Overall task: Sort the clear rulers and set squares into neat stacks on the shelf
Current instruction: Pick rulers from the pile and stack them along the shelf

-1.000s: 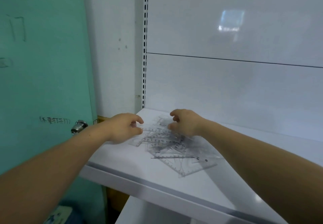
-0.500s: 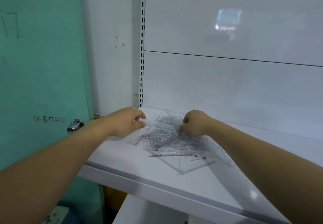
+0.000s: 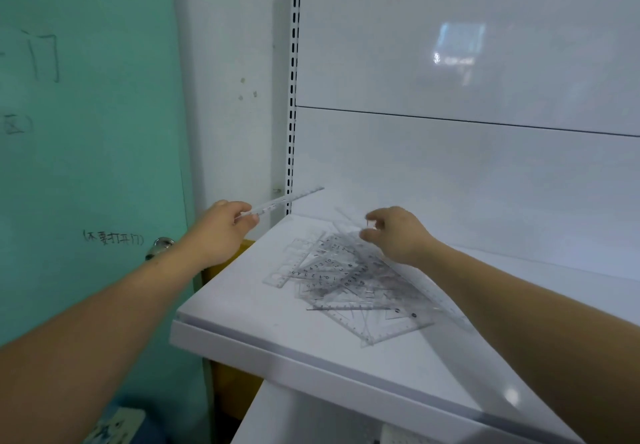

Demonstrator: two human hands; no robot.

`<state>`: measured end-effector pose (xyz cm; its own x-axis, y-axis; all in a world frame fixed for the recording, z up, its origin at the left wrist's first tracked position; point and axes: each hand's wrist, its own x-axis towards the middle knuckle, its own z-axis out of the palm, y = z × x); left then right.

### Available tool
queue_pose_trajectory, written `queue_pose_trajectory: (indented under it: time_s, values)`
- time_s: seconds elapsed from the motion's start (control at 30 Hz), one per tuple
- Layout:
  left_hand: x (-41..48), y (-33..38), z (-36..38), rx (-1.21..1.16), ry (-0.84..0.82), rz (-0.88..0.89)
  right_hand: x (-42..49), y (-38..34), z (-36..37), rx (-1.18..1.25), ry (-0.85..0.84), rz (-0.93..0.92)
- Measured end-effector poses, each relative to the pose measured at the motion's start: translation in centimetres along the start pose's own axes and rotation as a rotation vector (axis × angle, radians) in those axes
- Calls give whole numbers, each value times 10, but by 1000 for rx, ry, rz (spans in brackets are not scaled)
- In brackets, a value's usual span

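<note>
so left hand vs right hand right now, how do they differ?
The left hand pinches one clear ruler, lifted off the shelf; the right hand holds nothing, fingers curled loosely. Left is out past the shelf's left edge; right hovers above the pile of rulers and set squares. Both are bare.

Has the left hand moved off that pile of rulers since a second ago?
Yes. The left hand has lifted a ruler away to the left, past the shelf edge, toward the slotted upright post.
</note>
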<state>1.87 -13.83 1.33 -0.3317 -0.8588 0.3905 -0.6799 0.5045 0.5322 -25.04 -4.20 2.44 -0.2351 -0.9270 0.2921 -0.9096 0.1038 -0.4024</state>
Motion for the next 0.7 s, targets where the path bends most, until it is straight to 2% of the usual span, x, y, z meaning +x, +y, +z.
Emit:
queue_pose_trajectory:
  time_s: [0.13, 0.2, 0.27, 0.37, 0.53, 0.7]
  values:
    - [3, 9, 4, -12, -38, 37, -6, -25, -18, 325, 110, -134]
    - [5, 15, 6, -24, -61, 52, -9, -30, -28, 269, 152, -192]
    - [7, 23, 9, -15, -79, 93, -11, -25, -40, 74, 169, -217]
    - [8, 45, 16, 13, -104, 202, -21, 5, -60, -119, 150, -119]
    - [-9, 114, 46, -10, -190, 346, -74, 74, -100, -206, 211, 87]
    - [-40, 211, 96, -62, -282, 455, -158, 151, -153, -324, 169, 269]
